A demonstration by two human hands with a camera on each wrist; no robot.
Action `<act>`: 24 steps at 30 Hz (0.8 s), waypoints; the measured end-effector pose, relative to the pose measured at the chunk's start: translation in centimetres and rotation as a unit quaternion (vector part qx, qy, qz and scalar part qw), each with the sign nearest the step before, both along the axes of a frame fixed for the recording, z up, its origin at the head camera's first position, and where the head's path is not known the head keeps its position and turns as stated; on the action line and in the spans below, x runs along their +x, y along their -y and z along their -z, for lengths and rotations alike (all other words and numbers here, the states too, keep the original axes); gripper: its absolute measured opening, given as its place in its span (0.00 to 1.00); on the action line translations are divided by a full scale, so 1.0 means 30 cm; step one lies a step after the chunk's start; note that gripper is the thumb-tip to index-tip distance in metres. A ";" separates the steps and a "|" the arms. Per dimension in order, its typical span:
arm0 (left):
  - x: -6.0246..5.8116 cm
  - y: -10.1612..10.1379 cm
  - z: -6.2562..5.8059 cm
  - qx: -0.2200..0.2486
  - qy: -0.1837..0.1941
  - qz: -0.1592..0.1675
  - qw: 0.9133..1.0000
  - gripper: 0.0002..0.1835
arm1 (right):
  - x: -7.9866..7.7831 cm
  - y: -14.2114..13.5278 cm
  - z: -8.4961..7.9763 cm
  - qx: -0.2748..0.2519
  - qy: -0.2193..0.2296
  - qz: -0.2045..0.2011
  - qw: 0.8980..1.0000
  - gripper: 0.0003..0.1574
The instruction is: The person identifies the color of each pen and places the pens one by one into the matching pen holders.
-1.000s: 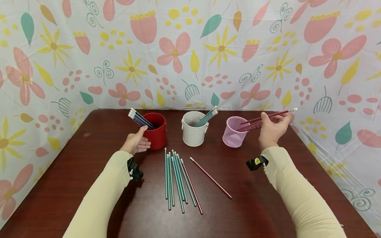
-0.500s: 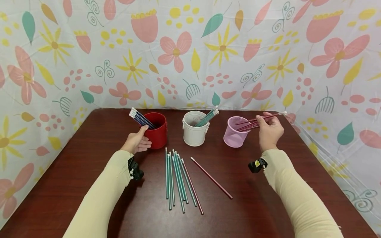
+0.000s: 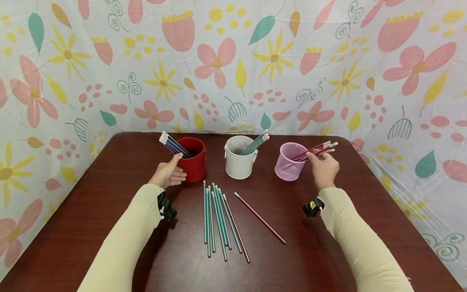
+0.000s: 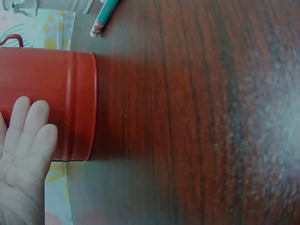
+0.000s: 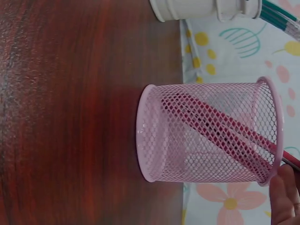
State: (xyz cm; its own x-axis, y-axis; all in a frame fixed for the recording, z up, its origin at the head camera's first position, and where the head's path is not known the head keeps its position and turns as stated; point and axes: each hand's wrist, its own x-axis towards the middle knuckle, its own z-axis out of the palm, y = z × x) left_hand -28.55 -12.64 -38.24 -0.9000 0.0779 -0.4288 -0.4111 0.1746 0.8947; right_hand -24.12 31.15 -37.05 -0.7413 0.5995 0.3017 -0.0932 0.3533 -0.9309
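Glossy table (image 3: 292,267), flowered curtain (image 3: 233,61) behind. Centre-left, left hand (image 3: 168,172) (fingers straight) touches red bucket (image 3: 195,168); centre-right, right hand (image 3: 325,170) seemingly pinches red pencils (image 3: 320,147).

"How does the left grip (image 4: 21,161) lie?"
"It's a bare hand, fingers extended across the wall of a red bucket (image 4: 44,77); I can't tell whether every finger touches."
"And around the bucket?"
"A curved red handle (image 4: 20,39) on its side, patterned cloth (image 4: 57,194) behind it. The glossy, dark wood-grain bench (image 4: 187,117) fills most of the view."
"Anything near the top?"
"A teal pencil (image 4: 107,10), its pale eraser end showing, and part of a white container (image 4: 51,4) in the upper left corner."
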 end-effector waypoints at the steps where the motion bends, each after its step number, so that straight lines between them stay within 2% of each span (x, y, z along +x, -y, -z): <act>1: 0.000 0.000 0.000 0.001 0.000 -0.001 1.000 0.42 | 0.001 0.001 0.002 -0.009 0.002 -0.005 1.000 0.17; 4: 0.000 -0.001 0.001 0.003 0.002 -0.001 1.000 0.42 | 0.000 0.003 0.005 -0.034 0.005 -0.014 0.999 0.18; 9: -0.001 -0.001 0.002 0.004 -0.001 -0.001 1.000 0.42 | 0.001 -0.013 0.003 -0.057 0.028 0.001 0.998 0.22; 11: -0.001 0.000 0.003 0.005 -0.003 0.000 1.000 0.42 | 0.005 -0.023 0.001 -0.040 0.052 0.015 0.998 0.24; 15: 0.000 0.004 0.006 0.003 -0.002 -0.003 1.000 0.42 | 0.013 -0.034 -0.001 -0.009 0.100 0.012 0.995 0.28; 19: -0.002 0.005 0.006 0.002 -0.003 0.000 1.000 0.42 | 0.013 -0.033 -0.003 -0.064 0.110 -0.025 0.992 0.26; 22: -0.004 0.004 0.005 0.003 -0.002 -0.002 1.000 0.42 | 0.018 -0.021 -0.001 -0.130 0.090 -0.048 0.986 0.18; 24: -0.003 0.005 0.005 0.005 -0.002 -0.004 1.000 0.41 | 0.027 -0.008 0.004 -0.142 0.085 -0.051 0.985 0.17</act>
State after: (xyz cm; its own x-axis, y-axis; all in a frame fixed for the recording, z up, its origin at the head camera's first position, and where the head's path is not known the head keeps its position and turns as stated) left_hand -28.65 -12.77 -38.39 -0.9021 0.0750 -0.4250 -0.4094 0.1629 0.8977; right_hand -23.31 31.40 -37.16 -0.8278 0.5611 -0.0006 0.0504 0.0734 -0.9960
